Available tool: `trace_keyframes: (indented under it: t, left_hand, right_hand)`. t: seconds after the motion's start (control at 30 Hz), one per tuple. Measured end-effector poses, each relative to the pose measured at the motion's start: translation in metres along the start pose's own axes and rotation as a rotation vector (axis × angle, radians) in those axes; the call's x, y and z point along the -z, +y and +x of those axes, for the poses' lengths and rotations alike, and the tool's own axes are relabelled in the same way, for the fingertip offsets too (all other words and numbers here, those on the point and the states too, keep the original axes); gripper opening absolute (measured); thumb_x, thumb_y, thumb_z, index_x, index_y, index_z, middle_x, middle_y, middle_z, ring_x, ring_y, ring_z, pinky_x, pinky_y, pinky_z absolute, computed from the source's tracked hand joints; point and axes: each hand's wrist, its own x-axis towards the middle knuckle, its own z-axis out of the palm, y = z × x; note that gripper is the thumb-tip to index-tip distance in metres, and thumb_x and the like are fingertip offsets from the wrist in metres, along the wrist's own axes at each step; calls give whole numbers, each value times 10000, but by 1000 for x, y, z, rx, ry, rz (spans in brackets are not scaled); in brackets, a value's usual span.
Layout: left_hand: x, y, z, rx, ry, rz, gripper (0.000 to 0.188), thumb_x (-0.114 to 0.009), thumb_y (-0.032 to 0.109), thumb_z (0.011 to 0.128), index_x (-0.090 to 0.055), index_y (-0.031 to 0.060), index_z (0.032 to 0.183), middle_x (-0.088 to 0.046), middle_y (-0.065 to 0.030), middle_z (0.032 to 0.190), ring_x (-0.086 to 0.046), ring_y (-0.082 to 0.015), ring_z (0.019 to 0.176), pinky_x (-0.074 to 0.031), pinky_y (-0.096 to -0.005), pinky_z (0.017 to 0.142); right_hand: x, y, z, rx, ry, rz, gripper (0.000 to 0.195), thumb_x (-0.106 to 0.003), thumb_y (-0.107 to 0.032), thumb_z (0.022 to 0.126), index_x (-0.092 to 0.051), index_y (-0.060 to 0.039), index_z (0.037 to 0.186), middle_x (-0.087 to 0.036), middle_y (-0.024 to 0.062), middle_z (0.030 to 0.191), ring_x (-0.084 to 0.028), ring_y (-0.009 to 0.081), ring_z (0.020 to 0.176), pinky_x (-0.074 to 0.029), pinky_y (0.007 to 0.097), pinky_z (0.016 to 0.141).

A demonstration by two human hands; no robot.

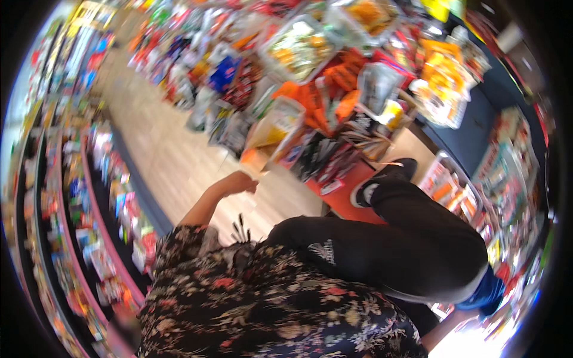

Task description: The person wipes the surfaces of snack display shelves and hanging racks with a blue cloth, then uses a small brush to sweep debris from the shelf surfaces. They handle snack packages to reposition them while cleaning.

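Note:
My left hand [239, 183] is held above the wood-look floor [147, 116], its fingers curled in and nothing visible in them. Just beyond it stands a pale open bin with orange and yellow packets [271, 132]. At the lower right, my right hand [471, 313] is beside my bent knee, bunched in a blue cloth [487, 291] that hides most of the fingers. My black-trousered leg and dark shoe rest by a red-orange surface [353, 197]. The picture is blurred by motion.
Packaged goods [224, 76] crowd the display ahead, with clear tubs [299, 49] of packets among them. Another clear tub [449, 188] stands right of my shoe. Stocked shelves with pink edges [96, 219] curve along the left, across the aisle floor.

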Motion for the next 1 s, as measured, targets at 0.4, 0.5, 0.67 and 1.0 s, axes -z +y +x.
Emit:
trace_keyframes:
  t: [0.4, 0.5, 0.67, 1.0]
  left_hand:
    - [89, 232, -63, -501, -90, -538, 305, -566, 266, 980, -623, -16, 1081, -684, -81, 971, -653, -174, 909, -526, -298, 796]
    - [122, 318, -67, -574, 70, -422, 307, -548, 244, 985, -592, 20, 1190, -651, -56, 1160, -626, -170, 1045, -505, -304, 884]
    - [91, 422, -103, -924, -88, -99, 220, -503, 183, 1003, -578, -12, 1069, -625, -88, 996, -596, -176, 967, -461, -307, 896]
    - [4, 513, -138, -1170, -210, 789, 166, -501, 35, 949, -617, -36, 1042, -622, -99, 1022, -584, -171, 992, -446, -293, 925]
  right_hand:
    - [101, -100, -215, 603, 175, 180, 644, -486, -417, 968, -354, -7, 1447, -389, 182, 1486, -376, 378, 1353, -220, 561, 1159]
    - [187, -76, -327, 652, 283, 133, 643, -482, -415, 970, -350, -7, 1449, -383, 183, 1490, -368, 378, 1361, -212, 562, 1162]
    - [259, -18, -446, 654, 443, 144, 649, -424, -400, 1000, -258, -8, 1490, -257, 182, 1549, -222, 373, 1436, -95, 564, 1185]
    - [254, 1, -483, 863, 441, 333, 709, -514, -461, 945, -308, -47, 1483, -273, 138, 1557, -247, 331, 1439, -93, 537, 1189]
